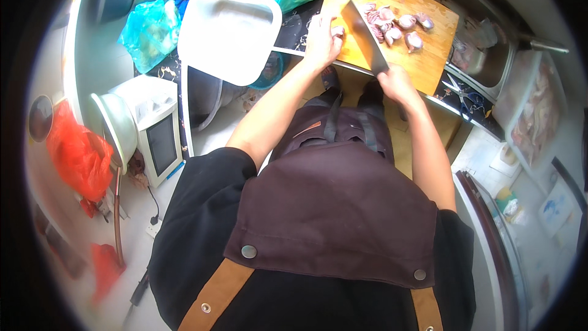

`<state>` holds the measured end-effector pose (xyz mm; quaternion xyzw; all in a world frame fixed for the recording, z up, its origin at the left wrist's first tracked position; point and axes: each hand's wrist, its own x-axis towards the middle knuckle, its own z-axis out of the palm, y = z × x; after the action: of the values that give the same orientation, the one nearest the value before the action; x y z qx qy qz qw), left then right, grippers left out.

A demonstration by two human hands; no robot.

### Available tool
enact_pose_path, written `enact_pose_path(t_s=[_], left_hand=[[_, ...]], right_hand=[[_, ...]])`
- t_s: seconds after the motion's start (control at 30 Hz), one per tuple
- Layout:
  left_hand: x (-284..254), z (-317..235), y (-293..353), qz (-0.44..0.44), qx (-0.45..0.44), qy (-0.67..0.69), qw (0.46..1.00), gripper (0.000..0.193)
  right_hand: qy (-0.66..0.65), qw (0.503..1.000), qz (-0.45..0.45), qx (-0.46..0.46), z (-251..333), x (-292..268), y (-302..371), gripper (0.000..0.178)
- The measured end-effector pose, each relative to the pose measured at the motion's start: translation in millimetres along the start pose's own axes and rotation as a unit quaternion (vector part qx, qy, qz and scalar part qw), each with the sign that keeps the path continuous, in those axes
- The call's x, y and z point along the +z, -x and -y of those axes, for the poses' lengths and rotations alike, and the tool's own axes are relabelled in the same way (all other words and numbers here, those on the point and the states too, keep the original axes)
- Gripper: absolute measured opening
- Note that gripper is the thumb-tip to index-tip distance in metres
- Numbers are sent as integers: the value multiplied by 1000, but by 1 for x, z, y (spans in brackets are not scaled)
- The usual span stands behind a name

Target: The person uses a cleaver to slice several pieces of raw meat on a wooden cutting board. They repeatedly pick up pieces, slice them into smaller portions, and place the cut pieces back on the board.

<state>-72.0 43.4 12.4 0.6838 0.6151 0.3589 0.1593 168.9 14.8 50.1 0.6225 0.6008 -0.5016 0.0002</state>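
Note:
My right hand [398, 84] is closed round the handle of a cleaver [366, 40]. Its broad blade slants up and left over a wooden cutting board [438, 61]. At the board's left edge, my left hand [323, 41] has its fingers curled round a small purplish piece, seemingly a shallot [337, 31], mostly covered by the fingers. Several purple shallots [414, 41] lie on the board to the right of the blade, some whole and some in a loose cluster.
Left of the board stands a white basin [228, 37], with teal plastic bags [151, 34] close by. A metal sink [490, 64] borders the board's right side. Scissors [460, 95] lie near its lower right corner. A white microwave-like appliance [156, 129] stands further left.

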Motion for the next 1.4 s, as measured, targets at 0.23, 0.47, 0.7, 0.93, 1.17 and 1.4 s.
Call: enact_pose_path(t_s=[0.23,0.47,0.7,0.93,1.17,1.4], left_hand=[[-7,14,-15,119,-197,-50,972,28],[-7,32,-31,134,-418,525,729,23],[6,42,-21,184,-276,209,920,30],[-15,28,0,134,-19,-63,989,26],[-2,18,-10,37,121,5,992,13],[15,18,3,-5,115,-45,992,19]], right_hand=[[-51,998,-18,28,-5,-17,35,25],[-91,996,-7,22,-11,-12,45,24],[-91,995,-42,-17,-22,-3,51,26],[-89,994,-5,55,7,-19,63,30],[15,991,-103,-79,42,-2,60,34],[111,982,-108,-110,55,5,47,18]])
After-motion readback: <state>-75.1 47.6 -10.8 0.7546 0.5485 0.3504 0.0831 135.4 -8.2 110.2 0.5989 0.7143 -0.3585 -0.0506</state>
